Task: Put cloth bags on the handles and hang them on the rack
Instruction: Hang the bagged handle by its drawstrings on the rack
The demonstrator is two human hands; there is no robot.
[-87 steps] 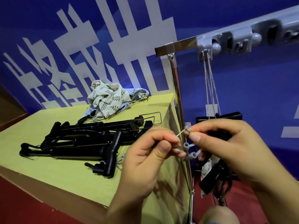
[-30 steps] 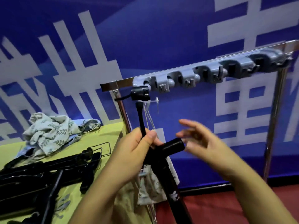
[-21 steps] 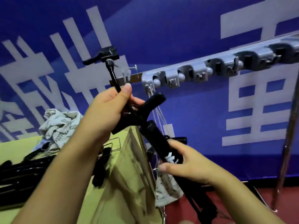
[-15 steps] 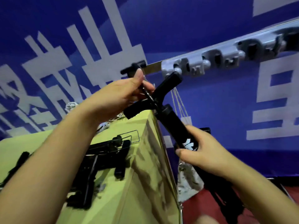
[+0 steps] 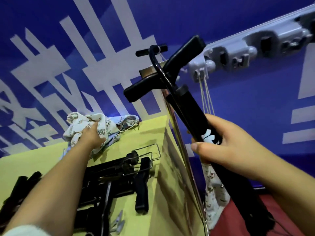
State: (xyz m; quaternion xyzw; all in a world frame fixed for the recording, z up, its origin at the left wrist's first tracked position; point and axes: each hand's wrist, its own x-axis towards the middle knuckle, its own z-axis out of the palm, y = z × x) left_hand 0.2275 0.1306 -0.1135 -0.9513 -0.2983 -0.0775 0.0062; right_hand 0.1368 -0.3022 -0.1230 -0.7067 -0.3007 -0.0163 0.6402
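Note:
My right hand [image 5: 226, 142] grips the shaft of a black T-handled pump-like handle [image 5: 185, 103], held tilted with its top near the rack's left end. My left hand [image 5: 92, 135] reaches across the table and rests on the crumpled leaf-print cloth bags [image 5: 102, 126]; whether its fingers curl round the cloth is hard to see. The grey rack [image 5: 238, 55] with several hook slots runs along the upper right. A cloth bag [image 5: 214, 193] hangs from it on strings [image 5: 207, 99], partly hidden behind my right hand and the handle.
A pile of black handles [image 5: 122, 178] lies on the yellow-green table [image 5: 40, 160], with small grey clips [image 5: 119, 223] near the front. The rack's metal post [image 5: 184, 150] stands against the table's right edge. A blue wall with white characters is behind; red floor lies below right.
My left hand has let go of the handle's top and reached left to the cloth bags on the table. My right hand keeps holding the handle's shaft.

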